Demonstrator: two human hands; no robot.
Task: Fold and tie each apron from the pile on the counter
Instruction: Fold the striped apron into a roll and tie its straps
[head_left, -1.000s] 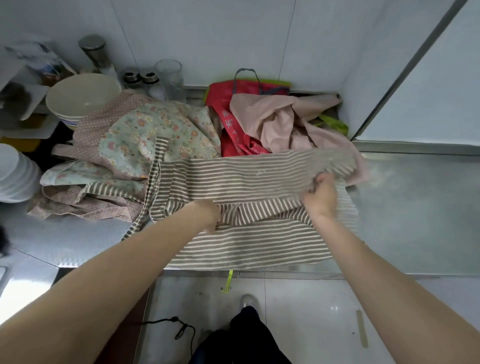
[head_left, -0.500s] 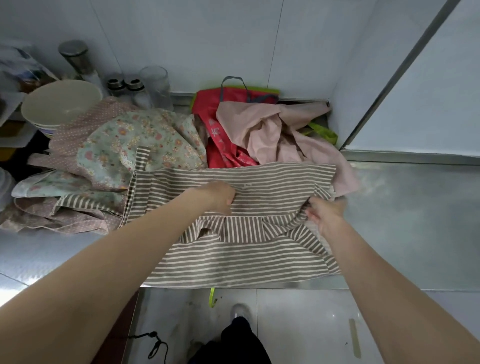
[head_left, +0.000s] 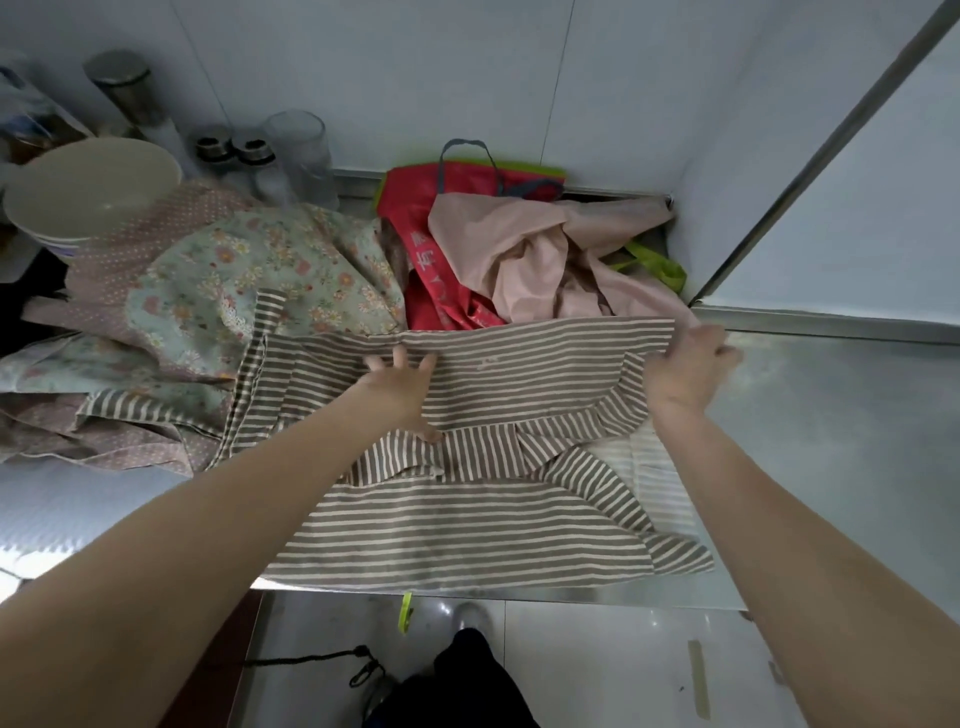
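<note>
Far left on the worktop (head_left: 831, 415), a stack of bowls (head_left: 88, 192) sits by the back wall, nothing visible in the top one. Beside it stand a steel flask (head_left: 124, 93), two small shakers (head_left: 234, 150) and a clear glass (head_left: 296, 150) that looks empty, though blur makes that hard to call.

Moving in, the pile (head_left: 234, 291): a floral apron heaped over a dotted pink one, slumped against the bowls.

Now the action, at the front edge: the striped apron (head_left: 467, 525) lies spread flat, its hem at the lip. The left hand (head_left: 405, 389) presses down on the middle with fingers straight and splayed, gripping nothing, just pinning the cloth. It looks like thin cotton, light and limp, so it will crease where pushed and slide on the steel unless pinned. The corners and the folded edge look like the best places to take hold; the loose strap (head_left: 260, 353) on the left will want gathering for the tie.

Behind, near the back right corner, a red bag (head_left: 415, 223) slumps with a pink cloth (head_left: 519, 249) draped across it, and a green one peeks out behind.

Right side: the right hand (head_left: 685, 369) pinches the apron's far right corner, fingers curled on the fabric, lifting it slightly.
</note>
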